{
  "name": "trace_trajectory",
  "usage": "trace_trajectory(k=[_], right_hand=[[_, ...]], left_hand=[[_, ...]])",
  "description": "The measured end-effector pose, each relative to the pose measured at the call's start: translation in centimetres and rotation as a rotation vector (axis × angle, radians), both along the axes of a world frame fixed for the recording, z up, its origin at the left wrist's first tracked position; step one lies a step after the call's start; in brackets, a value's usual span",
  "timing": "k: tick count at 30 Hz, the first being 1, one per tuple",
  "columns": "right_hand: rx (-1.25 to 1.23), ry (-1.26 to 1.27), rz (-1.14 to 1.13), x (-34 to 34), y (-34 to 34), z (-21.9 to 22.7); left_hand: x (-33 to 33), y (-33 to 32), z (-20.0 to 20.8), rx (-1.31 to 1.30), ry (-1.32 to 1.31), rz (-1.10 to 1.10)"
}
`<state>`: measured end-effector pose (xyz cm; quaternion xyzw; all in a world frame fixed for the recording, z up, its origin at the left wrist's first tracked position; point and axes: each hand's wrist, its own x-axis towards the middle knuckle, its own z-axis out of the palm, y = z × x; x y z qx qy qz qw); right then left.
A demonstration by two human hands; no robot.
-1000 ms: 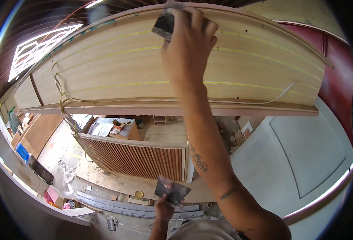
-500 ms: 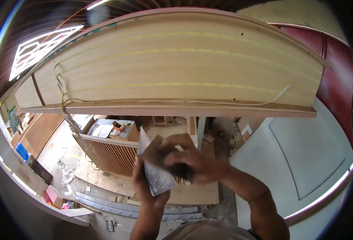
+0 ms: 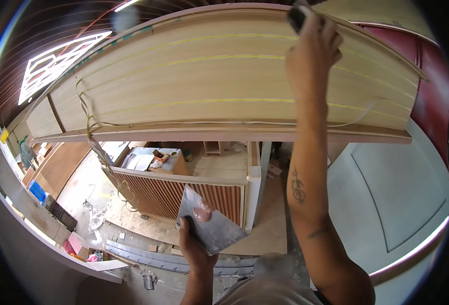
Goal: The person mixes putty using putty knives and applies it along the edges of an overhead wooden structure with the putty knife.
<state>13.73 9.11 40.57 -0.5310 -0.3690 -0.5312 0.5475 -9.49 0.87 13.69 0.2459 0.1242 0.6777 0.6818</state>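
Long wooden panel [image 3: 194, 76] spans upper view; overreaching could scratch it. Slatted partition [image 3: 153, 198] below; loose cable [image 3: 88, 118] likely obstructs panel's left end. Left hand [image 3: 198, 251]: fingers clamp grey plate [image 3: 220, 231] by lower-left edge. Right hand [image 3: 313, 48]: fingers curl round dark tool [image 3: 296, 19] near panel's top edge, contact unclear. Plate tilt may shed pink paste [image 3: 202, 212].

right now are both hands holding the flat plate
No, only the left hand holds the flat plate; the right hand is up by the wooden panel.
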Motion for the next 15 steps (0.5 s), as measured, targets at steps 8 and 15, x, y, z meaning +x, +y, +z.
trace_trajectory(k=[8, 15], right_hand=[[0.105, -0.168, 0.098, -11.0, 5.8, -0.2], [-0.240, -0.504, 0.726, -12.5, 3.2, -3.9]], left_hand=[[-2.3, -0.4, -1.6, -0.093, -0.035, 0.097], [-4.6, 0.7, -2.1, -0.073, -0.053, 0.101]])
